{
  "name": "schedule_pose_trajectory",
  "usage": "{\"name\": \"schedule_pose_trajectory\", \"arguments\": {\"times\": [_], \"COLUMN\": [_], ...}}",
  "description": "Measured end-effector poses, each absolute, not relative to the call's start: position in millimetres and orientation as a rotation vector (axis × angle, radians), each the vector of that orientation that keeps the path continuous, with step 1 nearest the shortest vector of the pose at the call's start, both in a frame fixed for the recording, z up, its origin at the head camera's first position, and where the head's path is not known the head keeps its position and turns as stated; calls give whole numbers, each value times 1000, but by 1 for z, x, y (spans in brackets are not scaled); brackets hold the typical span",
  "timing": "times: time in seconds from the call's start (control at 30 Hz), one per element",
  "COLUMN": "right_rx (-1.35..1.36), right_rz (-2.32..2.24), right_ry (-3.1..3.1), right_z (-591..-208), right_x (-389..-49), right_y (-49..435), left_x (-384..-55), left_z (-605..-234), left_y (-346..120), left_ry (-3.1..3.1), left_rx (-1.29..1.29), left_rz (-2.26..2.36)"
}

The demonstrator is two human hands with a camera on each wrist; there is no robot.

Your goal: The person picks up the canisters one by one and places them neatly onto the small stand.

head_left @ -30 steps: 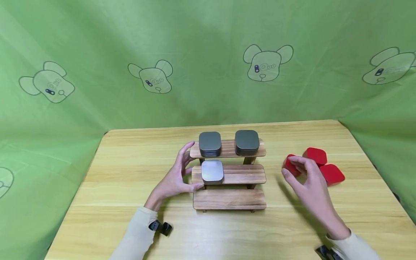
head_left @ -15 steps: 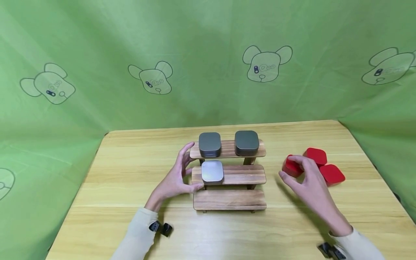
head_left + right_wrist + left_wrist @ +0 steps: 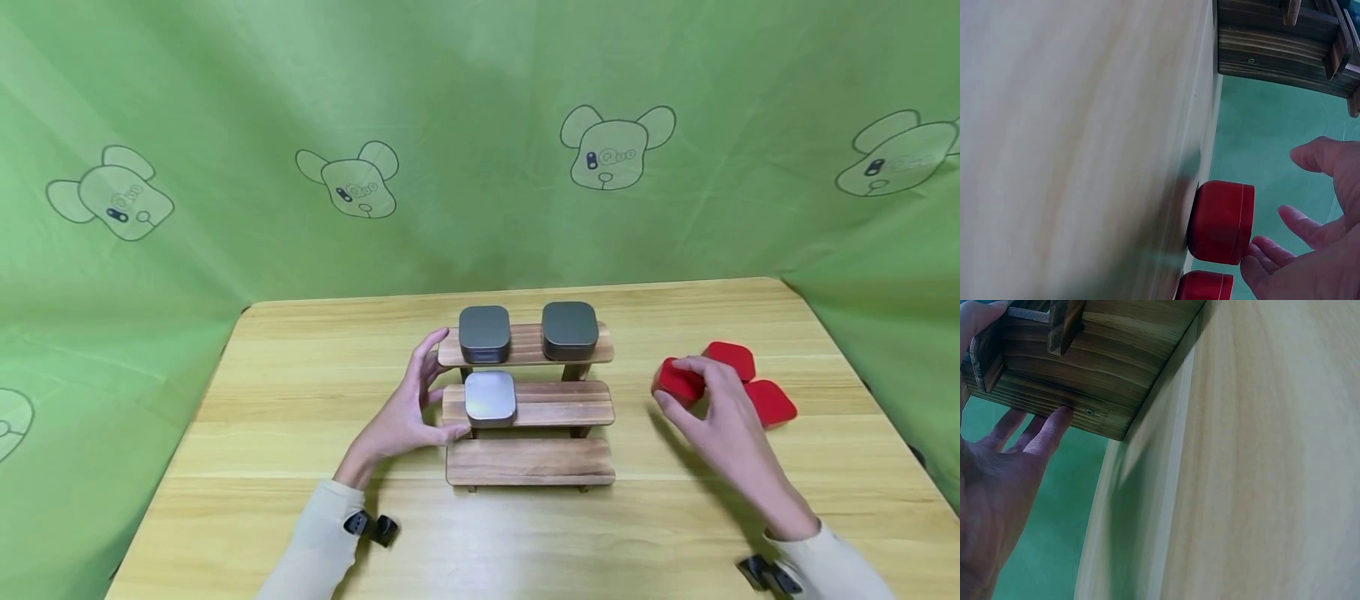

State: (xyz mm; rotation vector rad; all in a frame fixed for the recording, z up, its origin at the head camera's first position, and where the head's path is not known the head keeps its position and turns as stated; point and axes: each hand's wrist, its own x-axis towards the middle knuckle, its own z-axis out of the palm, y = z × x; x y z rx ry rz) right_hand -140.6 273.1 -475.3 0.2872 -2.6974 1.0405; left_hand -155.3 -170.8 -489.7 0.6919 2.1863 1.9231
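Observation:
A three-tier wooden display stand (image 3: pixel 530 462) stands on the table. My left hand (image 3: pixel 401 417) grips its left end, thumb at the middle tier's front and fingers at the back; in the left wrist view fingertips (image 3: pixel 1058 415) touch its wood. Two dark grey square tins (image 3: pixel 484 332) (image 3: pixel 570 329) sit on the top tier, and a silver tin (image 3: pixel 491 397) on the middle one. My right hand (image 3: pixel 723 425) arches over the leftmost red tin (image 3: pixel 678 382). In the right wrist view thumb and index are spread, with other fingertips right at a red tin's lid (image 3: pixel 1225 222).
Two more red tins (image 3: pixel 731 360) (image 3: pixel 771 402) lie close together right of my right hand. The light wooden table (image 3: pixel 300 350) ends at the back against a green cloth (image 3: pixel 480 167) printed with mouse-like outlines. The stand's bottom tier carries nothing.
My right hand has shifted slightly right over the leftmost red tin, leaving more of that tin in sight. The left hand and stand have stayed put.

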Motion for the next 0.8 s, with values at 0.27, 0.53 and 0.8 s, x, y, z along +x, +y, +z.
{"name": "schedule_pose_trajectory", "arguments": {"times": [0.27,0.53,0.8], "right_rx": [281,280,266], "right_rz": [1010,988,1012], "right_ry": [-2726,-2756,-2857], "right_z": [-474,-477,-480], "right_x": [-143,-147,-148], "right_y": [277,281,282], "left_x": [-155,-156,-155], "left_z": [-488,-487,-489], "left_y": [-170,-169,-171], "left_ry": [2197,2185,2190], "left_rx": [696,690,693], "left_rz": [1909,1922,1924]}}
